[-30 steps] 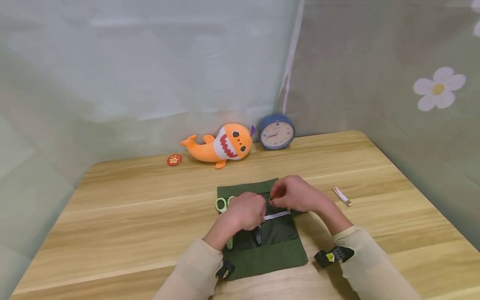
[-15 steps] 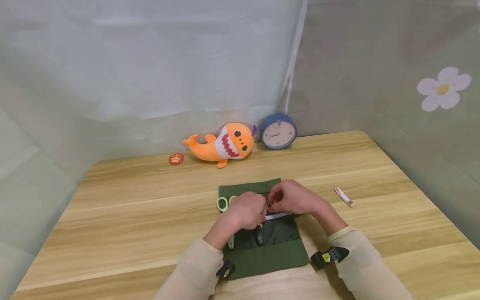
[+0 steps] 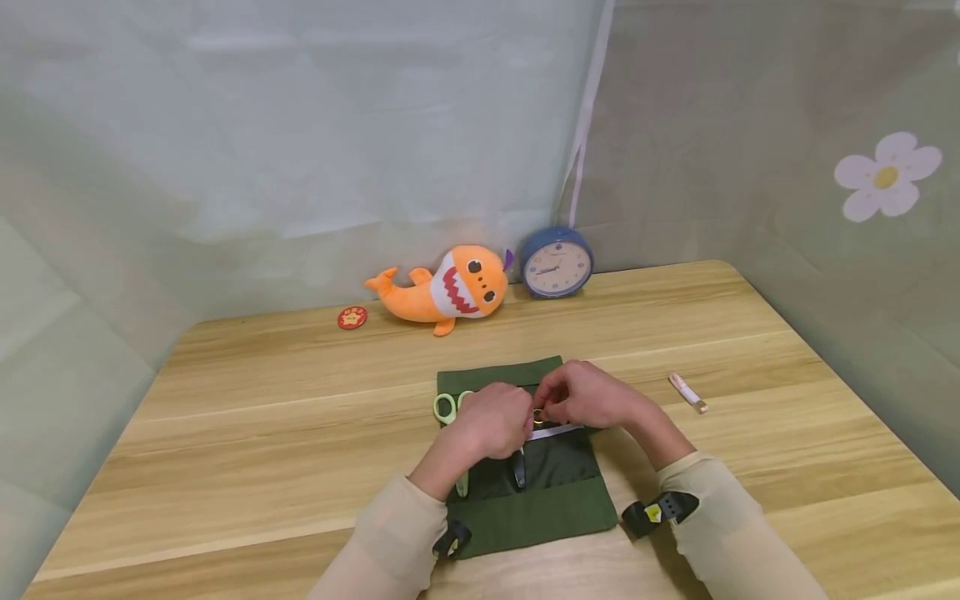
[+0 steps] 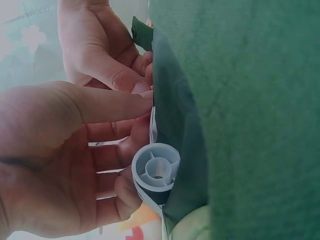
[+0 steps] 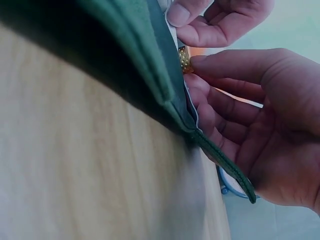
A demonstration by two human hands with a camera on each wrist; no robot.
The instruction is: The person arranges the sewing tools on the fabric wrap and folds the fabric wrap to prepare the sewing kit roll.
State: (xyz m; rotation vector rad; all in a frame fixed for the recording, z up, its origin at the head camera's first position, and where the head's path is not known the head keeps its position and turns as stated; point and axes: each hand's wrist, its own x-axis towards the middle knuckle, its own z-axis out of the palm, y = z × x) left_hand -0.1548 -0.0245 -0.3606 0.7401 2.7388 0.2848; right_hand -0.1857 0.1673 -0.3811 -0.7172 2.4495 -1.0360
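A dark green cloth roll lies unfolded, with a white elastic band across its middle. My left hand pinches this band between thumb and fingers, as the left wrist view shows. Beside it my right hand pinches a gold dimpled thimble at the band's edge. Light green scissors and a slim black tool lie on the cloth, partly hidden by the left hand. Under the left fingers sits a white plastic spool with dark thread, held against the cloth by the band.
A folded pale tape measure lies right of the cloth on the wooden table. Along the back edge are an orange plush shark, a blue clock and a red round badge.
My right hand has come slightly down and left with the thimble, closer to the white band and the left hand. The left hand keeps its place on the band.
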